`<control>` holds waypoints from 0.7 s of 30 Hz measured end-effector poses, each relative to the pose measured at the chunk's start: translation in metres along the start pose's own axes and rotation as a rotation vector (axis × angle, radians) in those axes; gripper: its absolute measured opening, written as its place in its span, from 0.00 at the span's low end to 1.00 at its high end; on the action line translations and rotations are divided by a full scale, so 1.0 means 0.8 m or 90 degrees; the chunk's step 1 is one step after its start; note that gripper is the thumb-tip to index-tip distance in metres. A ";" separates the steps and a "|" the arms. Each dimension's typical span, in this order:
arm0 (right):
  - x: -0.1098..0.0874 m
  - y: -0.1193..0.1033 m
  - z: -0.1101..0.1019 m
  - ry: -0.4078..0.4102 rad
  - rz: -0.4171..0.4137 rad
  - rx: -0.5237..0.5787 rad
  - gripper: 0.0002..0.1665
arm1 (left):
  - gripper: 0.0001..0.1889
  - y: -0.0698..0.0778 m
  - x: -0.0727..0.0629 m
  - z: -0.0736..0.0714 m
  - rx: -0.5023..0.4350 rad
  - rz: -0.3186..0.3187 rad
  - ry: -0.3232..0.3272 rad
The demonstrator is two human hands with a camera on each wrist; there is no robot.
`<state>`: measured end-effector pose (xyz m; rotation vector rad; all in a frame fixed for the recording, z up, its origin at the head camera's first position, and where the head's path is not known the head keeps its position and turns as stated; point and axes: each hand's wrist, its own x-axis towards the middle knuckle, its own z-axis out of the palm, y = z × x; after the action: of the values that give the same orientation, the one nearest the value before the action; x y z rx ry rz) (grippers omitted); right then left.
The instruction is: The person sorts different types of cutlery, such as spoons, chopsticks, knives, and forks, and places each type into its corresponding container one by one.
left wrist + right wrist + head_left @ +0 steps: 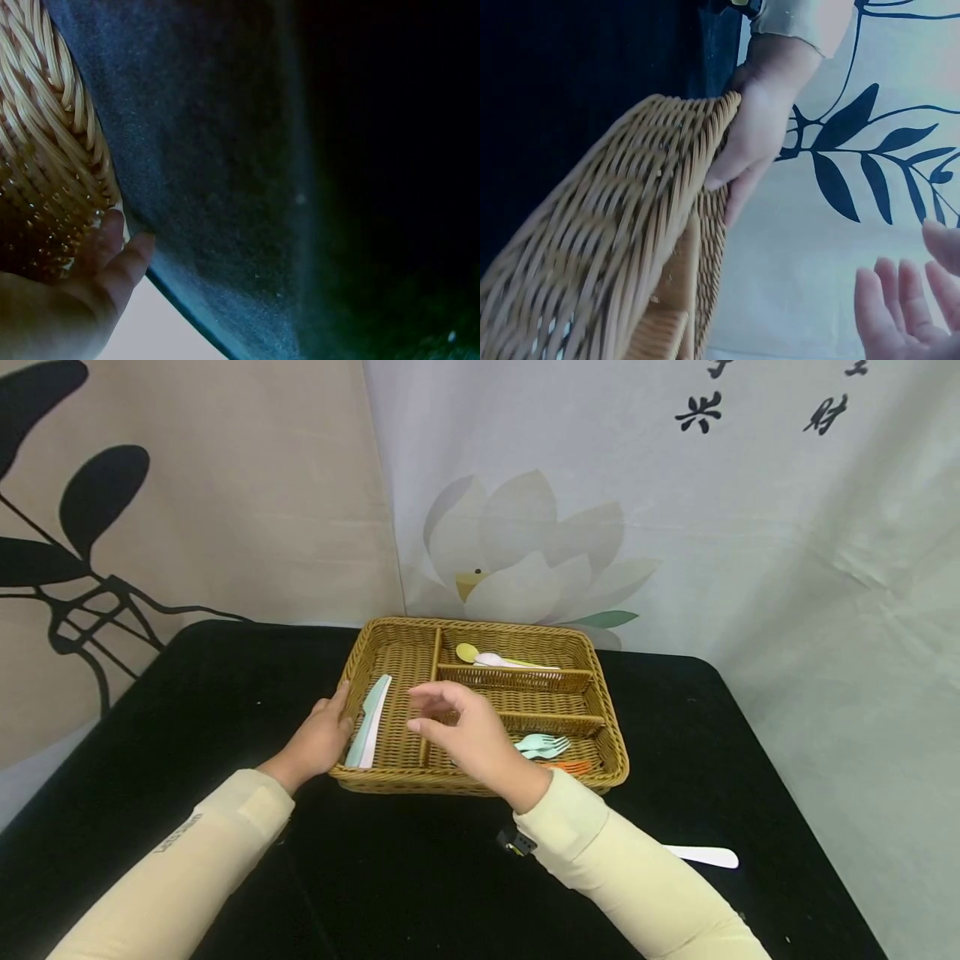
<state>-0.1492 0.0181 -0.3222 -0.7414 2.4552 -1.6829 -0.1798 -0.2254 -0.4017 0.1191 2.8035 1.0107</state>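
Observation:
A brown wicker basket point(611, 727) with dividers stands on the black table. My left hand point(318, 737) holds its left side, thumb over the rim and fingers along the outer wall, as the right wrist view also shows. Above the basket's middle hovers my right hand point(472, 733), fingers curved, thumb apart, nothing between them. A mint-green knife point(366, 722) and a white knife point(377, 720) lie side by side in the left compartment. Mint-green forks point(543, 745) and orange fork tines point(573, 767) show in the front right compartment, partly hidden by my right hand.
The back right compartment holds a yellow spoon point(467, 652) and a white spoon point(492, 660). On the black table point(660, 727), to the right, a white utensil point(711, 857) sticks out from behind my right sleeve. Behind the table hangs a printed cloth point(750, 527).

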 end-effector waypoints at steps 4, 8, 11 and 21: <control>-0.014 0.000 -0.017 0.001 -0.038 -0.002 0.21 | 0.32 0.000 -0.001 0.000 -0.003 -0.003 -0.001; -0.029 0.004 -0.038 0.011 -0.061 -0.032 0.21 | 0.32 0.001 -0.001 0.000 -0.005 0.000 0.000; -0.042 0.010 -0.055 0.026 -0.065 -0.067 0.21 | 0.32 0.001 -0.001 0.000 -0.006 0.002 -0.002; -0.091 0.037 -0.105 0.062 -0.032 -0.065 0.21 | 0.32 0.000 -0.001 -0.001 -0.009 -0.004 -0.003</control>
<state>-0.1230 0.1299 -0.3303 -0.7560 2.6276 -1.6597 -0.1788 -0.2262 -0.4010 0.1110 2.7898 1.0270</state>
